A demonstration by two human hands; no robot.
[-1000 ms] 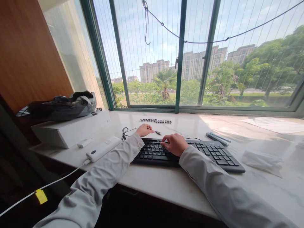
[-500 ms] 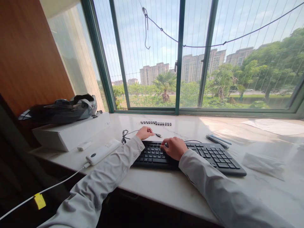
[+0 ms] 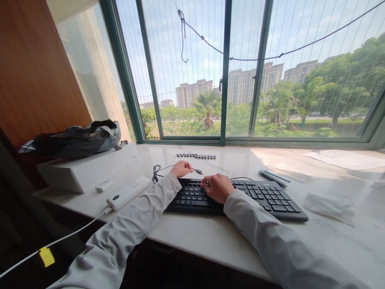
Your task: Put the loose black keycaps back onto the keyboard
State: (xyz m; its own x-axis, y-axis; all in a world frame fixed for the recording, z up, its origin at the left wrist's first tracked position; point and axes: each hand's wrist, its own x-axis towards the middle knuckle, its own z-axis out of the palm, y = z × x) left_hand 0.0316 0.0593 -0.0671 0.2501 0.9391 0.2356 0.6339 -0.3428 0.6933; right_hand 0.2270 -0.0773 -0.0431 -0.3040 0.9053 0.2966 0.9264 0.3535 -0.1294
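Observation:
A black keyboard [image 3: 189,197] lies across the marble surface in front of me, several of its left-side key positions bare of caps. My right hand [image 3: 218,188] rests over its middle, thumb and fingers pinched down at the upper keys; whatever is between the fingertips is too small to make out. Just behind the keyboard's upper left edge is my left hand [image 3: 182,168], fingers curled together, their contents hidden. A black cable with a USB plug [image 3: 198,171] passes by that hand, the plug lying to its right. Beyond, small black keycaps [image 3: 196,156] sit in a line.
On the left are a white power bank [image 3: 129,194] with a white cable, a small white object [image 3: 105,185], and a white box [image 3: 90,164] carrying a dark bag. To the right lie slim dark and blue sticks [image 3: 273,178], a clear plastic bag [image 3: 329,206] and paper [image 3: 345,159].
The view has shifted slightly, so everything sits a little further left. My right hand stays pinched at the upper keys, and my left hand keeps its place behind the keyboard.

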